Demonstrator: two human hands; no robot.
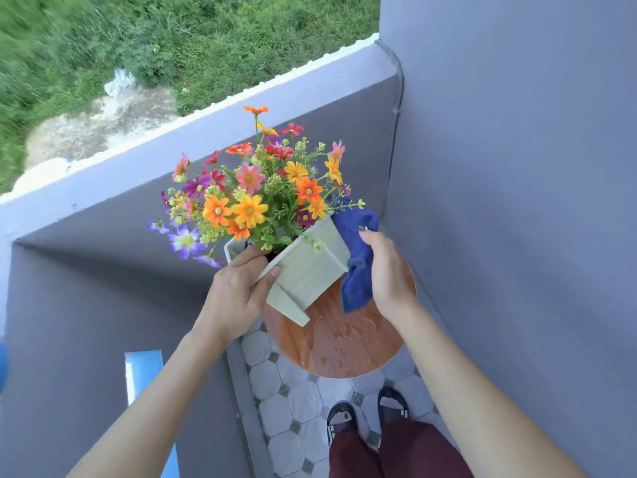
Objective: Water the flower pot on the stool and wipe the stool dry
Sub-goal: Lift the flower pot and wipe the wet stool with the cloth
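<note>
Surroundings: grey balcony walls (pixel 517 167) are seen close around; tiled floor (pixel 293 401) lies below.
Obstruction: the stool's far side is hidden by the flower pot.
Flower pot (pixel 306 270): pale, square, tilted, filled with multicoloured flowers (pixel 255 194); held above the stool.
Stool (pixel 344 339): round, wooden, wet with droplets.
Left hand (pixel 238 291): clamped on the pot's rim.
Right hand (pixel 386 270): closed around a blue cloth (pixel 358 270), just beside the pot.

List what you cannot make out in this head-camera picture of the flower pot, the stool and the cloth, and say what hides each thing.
- Far half of the stool top: covered by the flower pot, the cloth and the right hand.
- Stool legs: under the round top.
- Soil in the pot: screened by the flowers.
- Pot's underside: faces away as the left hand tilts it.
- Watering can: none in view.
</note>
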